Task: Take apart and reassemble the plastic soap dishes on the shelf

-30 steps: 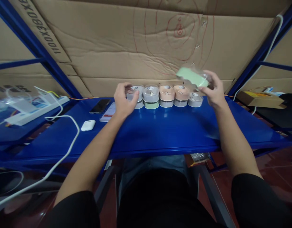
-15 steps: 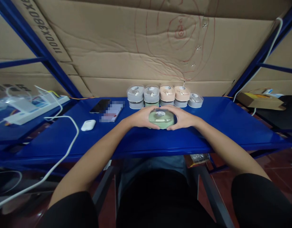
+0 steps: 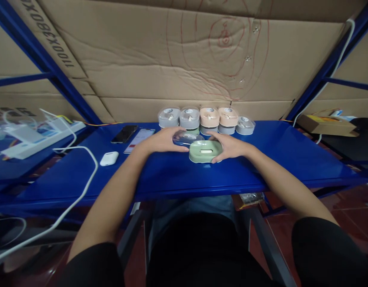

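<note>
My left hand (image 3: 168, 140) is closed round a clear plastic lid (image 3: 186, 138) with a round sticker on top. The lid is lifted off to the left of a green oval box (image 3: 204, 156), close beside its rim. Around the box's right side curl the fingers and thumb of my right hand (image 3: 230, 146). Inside the box a small pale bar-shaped piece (image 3: 206, 151) shows in the middle. The box is upright on or just above the blue table; I cannot tell if it touches.
Behind my hands stands a row of stacked lidded boxes, grey (image 3: 168, 117) and peach (image 3: 209, 116), with a single grey box (image 3: 245, 126) at the right end. Two phones (image 3: 124, 134) and a white earbud case (image 3: 109, 158) lie left. A white cable (image 3: 92, 175) crosses the left side.
The clear lid has come off the green box and moved left with my left hand. My right hand has stayed on the box, which is now uncovered.
</note>
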`<state>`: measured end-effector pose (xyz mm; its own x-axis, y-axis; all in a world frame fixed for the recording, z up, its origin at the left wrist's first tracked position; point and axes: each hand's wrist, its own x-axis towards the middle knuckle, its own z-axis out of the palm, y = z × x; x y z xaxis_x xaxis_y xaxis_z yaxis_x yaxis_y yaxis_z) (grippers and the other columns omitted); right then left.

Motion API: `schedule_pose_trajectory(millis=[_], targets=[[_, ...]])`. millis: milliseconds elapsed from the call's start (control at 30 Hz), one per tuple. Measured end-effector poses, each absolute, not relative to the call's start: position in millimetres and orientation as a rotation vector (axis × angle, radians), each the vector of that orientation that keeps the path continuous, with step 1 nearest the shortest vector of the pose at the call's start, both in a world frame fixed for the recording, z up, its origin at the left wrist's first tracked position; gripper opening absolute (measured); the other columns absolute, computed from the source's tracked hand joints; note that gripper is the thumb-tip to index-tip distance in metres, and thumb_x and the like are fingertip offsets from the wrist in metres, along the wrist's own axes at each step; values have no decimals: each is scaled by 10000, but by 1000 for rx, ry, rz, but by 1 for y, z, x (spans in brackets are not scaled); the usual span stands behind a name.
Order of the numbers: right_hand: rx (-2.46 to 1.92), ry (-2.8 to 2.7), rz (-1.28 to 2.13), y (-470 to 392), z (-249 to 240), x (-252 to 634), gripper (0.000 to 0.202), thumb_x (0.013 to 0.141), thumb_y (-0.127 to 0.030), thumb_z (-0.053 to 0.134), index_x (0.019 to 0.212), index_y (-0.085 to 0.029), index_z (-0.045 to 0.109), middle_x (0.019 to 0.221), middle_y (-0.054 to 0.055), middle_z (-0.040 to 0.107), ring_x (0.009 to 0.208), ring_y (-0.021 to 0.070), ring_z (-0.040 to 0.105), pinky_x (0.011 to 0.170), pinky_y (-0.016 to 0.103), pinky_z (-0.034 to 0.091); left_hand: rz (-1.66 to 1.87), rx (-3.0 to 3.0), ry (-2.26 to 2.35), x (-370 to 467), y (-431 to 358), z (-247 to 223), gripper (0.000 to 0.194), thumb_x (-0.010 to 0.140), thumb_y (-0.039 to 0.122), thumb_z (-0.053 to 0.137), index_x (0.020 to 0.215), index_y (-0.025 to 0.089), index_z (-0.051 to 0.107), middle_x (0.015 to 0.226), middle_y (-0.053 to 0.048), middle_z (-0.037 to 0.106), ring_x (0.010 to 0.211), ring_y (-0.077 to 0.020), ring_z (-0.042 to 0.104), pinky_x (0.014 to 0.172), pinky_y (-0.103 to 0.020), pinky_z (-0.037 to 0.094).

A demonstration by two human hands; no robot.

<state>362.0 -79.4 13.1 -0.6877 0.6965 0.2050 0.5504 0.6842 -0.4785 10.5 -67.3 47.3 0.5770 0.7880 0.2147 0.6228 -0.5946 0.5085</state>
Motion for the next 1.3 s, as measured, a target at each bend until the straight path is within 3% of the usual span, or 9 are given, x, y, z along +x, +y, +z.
schedule_pose_trajectory(millis=[267,367,500,667,800,933,1100,1167,1300], targets=[[-864,-2646,552,-90,29,364,733,741,-614,1024,1346,-277,783,1454,124,751,1319,392,712,1168,594,577,209,2379,1429,-35,-59,56,932,595,709,955,1398,283,753,1218,-112,860,1099,-384,836,933,-412,642],[-837,-2634,533,-93,25,355,660,766,-654,1009,1282,-280,841,1491,128,727,1327,374,720,1181,582,571,163,2392,1466,-39,-56,49,892,549,673,977,1335,309,764,1242,-107,863,1123,-402,835,918,-406,641],[-841,-2605,499,-93,18,348,648,796,-645,998,1343,-322,871,1567,120,704,1396,390,707,1202,585,569,200,2349,1570,-39,-54,44,914,447,628,1027,1269,303,793,1314,-139,854,1208,-454,811,982,-454,636],[-822,-2581,496,-97,14,341,570,882,-674,921,1320,-309,897,1621,128,672,1494,414,648,1288,627,497,430,2396,1490,-25,-60,48,870,646,752,940,1352,268,781,1449,-162,806,1347,-453,760,1142,-507,592],[-808,-2511,492,-101,24,340,599,934,-736,837,1315,-276,878,1615,146,655,1490,415,639,1279,615,495,617,2451,1291,-3,-73,49,808,788,773,849,1392,244,760,1477,-160,789,1340,-413,762,1197,-528,569],[-879,-2370,363,-99,46,360,566,982,-765,741,1250,-269,801,1372,139,752,1281,380,710,1174,588,554,638,2518,1029,24,-84,41,837,774,731,897,1433,237,743,1493,-163,769,1369,-396,735,1211,-520,554],[-1342,-2374,308,-88,62,401,710,830,-801,826,1273,-258,718,1214,138,795,1104,406,744,1039,602,606,519,2602,773,53,-93,18,728,780,637,957,1386,275,779,1568,-146,696,1468,-399,660,1270,-537,499],[-1546,-2389,364,-83,61,411,872,733,-778,897,1396,-246,698,1264,154,807,1138,439,760,1050,615,619,485,2624,713,57,-93,13,624,832,594,929,1348,270,797,1584,-152,668,1458,-393,660,1254,-542,508],[-1706,-2480,459,-79,55,413,1207,605,-682,980,1653,-227,590,1604,193,702,1446,517,671,1248,637,542,425,2641,736,53,-91,14,538,858,541,885,1300,251,788,1533,-149,673,1413,-381,671,1228,-528,522]])
